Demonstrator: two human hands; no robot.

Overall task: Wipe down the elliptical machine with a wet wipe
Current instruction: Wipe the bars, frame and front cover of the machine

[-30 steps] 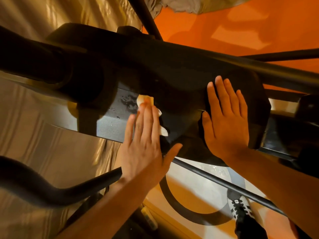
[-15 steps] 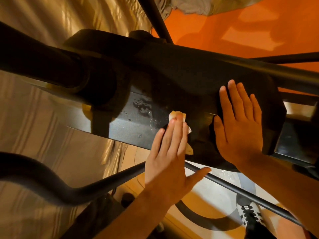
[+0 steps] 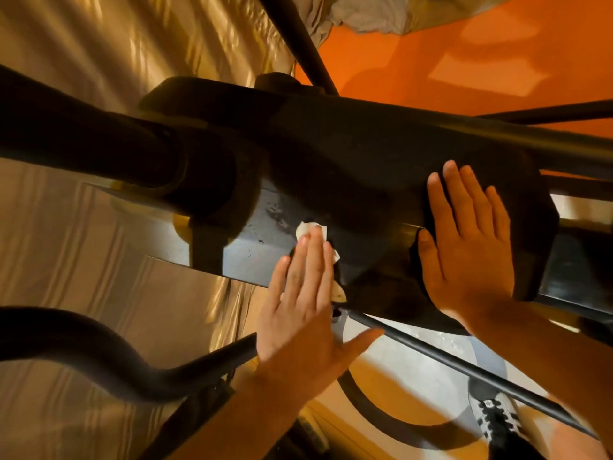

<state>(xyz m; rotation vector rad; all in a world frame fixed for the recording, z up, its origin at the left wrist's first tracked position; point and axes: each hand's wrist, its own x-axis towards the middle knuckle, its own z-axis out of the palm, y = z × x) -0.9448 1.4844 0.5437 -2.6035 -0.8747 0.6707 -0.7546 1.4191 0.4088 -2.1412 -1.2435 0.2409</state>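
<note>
The elliptical machine's dark housing (image 3: 365,154) runs across the middle of the view, with a grey lower panel (image 3: 252,257) showing wet streaks. My left hand (image 3: 302,310) lies flat with straight fingers and presses a white wet wipe (image 3: 306,229) against that panel; the wipe peeks out above and to the right of my fingers. My right hand (image 3: 467,247) rests flat and open on the right end of the housing, holding nothing.
A curved black handlebar (image 3: 99,353) crosses the lower left. Thin black bars (image 3: 464,366) run under my right forearm. A gold curtain (image 3: 83,244) hangs at left. The orange floor (image 3: 447,61) lies beyond. A sneaker (image 3: 497,419) shows at bottom right.
My left hand slid the wipe to the right along the panel, then back up and left a little. My right hand stayed flat on the housing.
</note>
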